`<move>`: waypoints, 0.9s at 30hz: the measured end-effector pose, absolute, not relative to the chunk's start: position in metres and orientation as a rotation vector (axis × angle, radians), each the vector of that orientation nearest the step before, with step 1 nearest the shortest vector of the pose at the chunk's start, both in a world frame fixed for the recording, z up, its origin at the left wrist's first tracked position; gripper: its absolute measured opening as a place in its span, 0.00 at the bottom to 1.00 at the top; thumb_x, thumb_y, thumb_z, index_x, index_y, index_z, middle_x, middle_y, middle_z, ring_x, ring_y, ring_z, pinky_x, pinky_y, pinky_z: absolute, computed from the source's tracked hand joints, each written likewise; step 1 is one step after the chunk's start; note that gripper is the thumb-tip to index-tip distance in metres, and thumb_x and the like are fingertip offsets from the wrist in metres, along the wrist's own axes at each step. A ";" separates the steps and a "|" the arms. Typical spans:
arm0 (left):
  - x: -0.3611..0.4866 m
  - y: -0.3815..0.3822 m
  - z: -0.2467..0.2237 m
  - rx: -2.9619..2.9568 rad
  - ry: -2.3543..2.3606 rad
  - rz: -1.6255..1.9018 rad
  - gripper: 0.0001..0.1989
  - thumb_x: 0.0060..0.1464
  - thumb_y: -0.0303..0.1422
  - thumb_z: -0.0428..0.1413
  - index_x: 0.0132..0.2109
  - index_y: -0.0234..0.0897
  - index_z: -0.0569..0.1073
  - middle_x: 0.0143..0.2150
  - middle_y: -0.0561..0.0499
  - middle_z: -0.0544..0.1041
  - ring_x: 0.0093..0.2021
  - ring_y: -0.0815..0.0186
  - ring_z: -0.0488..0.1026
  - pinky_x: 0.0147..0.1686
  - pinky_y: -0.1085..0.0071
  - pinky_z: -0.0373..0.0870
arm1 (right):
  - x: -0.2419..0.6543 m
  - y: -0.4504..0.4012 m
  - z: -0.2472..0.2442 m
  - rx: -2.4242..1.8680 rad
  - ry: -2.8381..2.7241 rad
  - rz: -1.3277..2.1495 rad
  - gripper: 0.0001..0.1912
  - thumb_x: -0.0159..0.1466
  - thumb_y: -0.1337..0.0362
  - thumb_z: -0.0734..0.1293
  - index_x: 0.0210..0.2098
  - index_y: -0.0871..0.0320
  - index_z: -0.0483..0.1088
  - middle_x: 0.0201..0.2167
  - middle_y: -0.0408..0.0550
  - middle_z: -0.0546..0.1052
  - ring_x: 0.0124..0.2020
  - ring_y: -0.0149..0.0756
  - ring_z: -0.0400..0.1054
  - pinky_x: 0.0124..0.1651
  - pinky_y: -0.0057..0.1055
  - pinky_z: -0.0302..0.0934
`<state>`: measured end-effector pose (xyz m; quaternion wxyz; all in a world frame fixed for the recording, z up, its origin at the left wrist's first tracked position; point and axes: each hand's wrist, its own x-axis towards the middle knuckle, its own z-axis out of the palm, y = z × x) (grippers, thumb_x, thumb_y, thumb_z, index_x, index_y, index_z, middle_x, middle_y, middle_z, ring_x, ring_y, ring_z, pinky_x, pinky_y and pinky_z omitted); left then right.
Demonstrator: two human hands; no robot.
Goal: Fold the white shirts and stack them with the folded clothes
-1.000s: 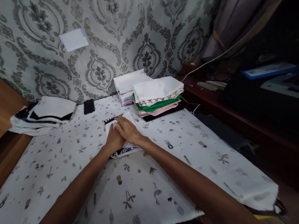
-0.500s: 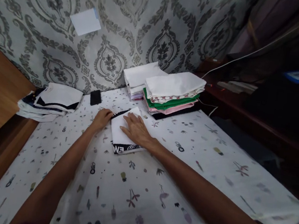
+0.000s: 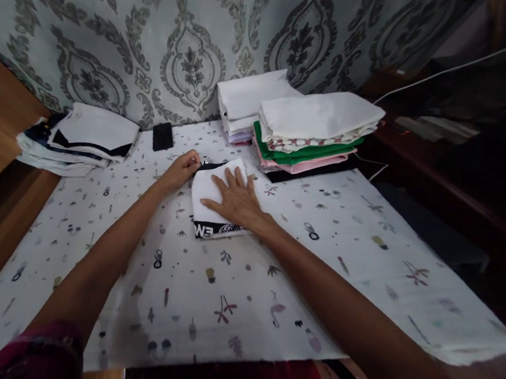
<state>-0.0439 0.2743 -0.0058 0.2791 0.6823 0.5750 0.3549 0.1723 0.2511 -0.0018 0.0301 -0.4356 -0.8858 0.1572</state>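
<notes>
Folded garment point(image 3: 208, 192), white with black lettered edging, lies flat on the bench point(image 3: 256, 300) before the person, on a printed cover. The right hand point(image 3: 236, 203) presses down on it, grip wide, fingers fanned. The left hand point(image 3: 183, 168) is at its far left corner, grip narrow with fingers curled in; whether cloth is pinched there, I can't tell.

Beyond it, toward the right, stands a pile of folded clothes point(image 3: 320, 116), white over green and pink, with a paler stack point(image 3: 247, 94) just behind. Far left sits another clothes stack point(image 3: 94, 129), a black phone point(image 3: 163, 137) near it.

A second ago both hands were together on the garment; now they are apart. A dark red sleeve point(image 3: 44, 354) has come into view on the left arm.
</notes>
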 end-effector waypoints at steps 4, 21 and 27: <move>-0.041 0.286 -0.011 2.093 1.863 0.837 0.05 0.59 0.29 0.49 0.33 0.40 0.64 0.27 0.53 0.66 0.32 0.62 0.63 0.37 0.67 0.59 | 0.171 0.251 -0.004 -1.349 -2.736 0.468 0.44 0.65 0.34 0.51 0.72 0.53 0.47 0.74 0.54 0.42 0.73 0.58 0.27 0.69 0.61 0.26; 0.029 0.076 0.003 2.570 1.783 0.303 0.18 0.62 0.25 0.47 0.53 0.42 0.74 0.33 0.44 0.76 0.35 0.59 0.70 0.35 0.64 0.65 | 0.164 0.246 0.004 -1.208 -2.706 0.397 0.39 0.69 0.39 0.51 0.69 0.58 0.54 0.73 0.60 0.47 0.73 0.56 0.32 0.69 0.62 0.25; 0.037 0.092 0.009 2.332 1.874 0.273 0.14 0.61 0.27 0.47 0.46 0.40 0.77 0.35 0.39 0.77 0.36 0.56 0.71 0.39 0.60 0.66 | 0.155 0.248 0.000 -1.121 -2.742 0.479 0.36 0.69 0.41 0.52 0.70 0.53 0.52 0.73 0.53 0.48 0.74 0.53 0.34 0.71 0.55 0.30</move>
